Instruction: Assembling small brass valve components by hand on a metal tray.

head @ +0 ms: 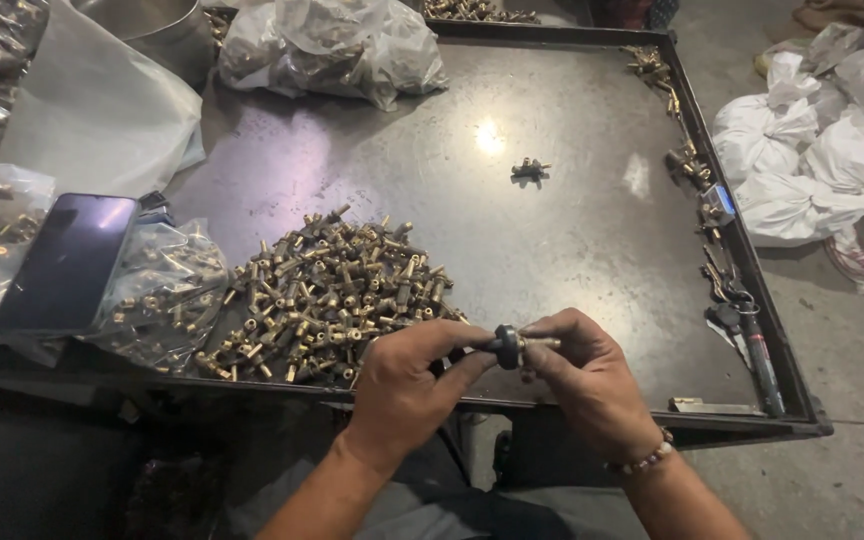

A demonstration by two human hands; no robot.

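Both hands meet over the near edge of a dark metal tray table [572, 200]. Between them is a small brass fitting with a black knob [512, 346]. My left hand [402, 385] pinches the black knob end with thumb and fingers. My right hand [582, 375], with a bead bracelet at the wrist, grips the brass stem end. Just left of the hands lies a heap of similar brass fittings [327, 300] on the tray.
A dark phone [67, 262] rests on clear plastic bags of brass parts [167, 290] at the left. More bags [337, 45] sit at the far edge. A lone fitting [529, 169] lies mid-tray. Tools [747, 330] line the right rim. White sacks [822, 160] lie on the floor.
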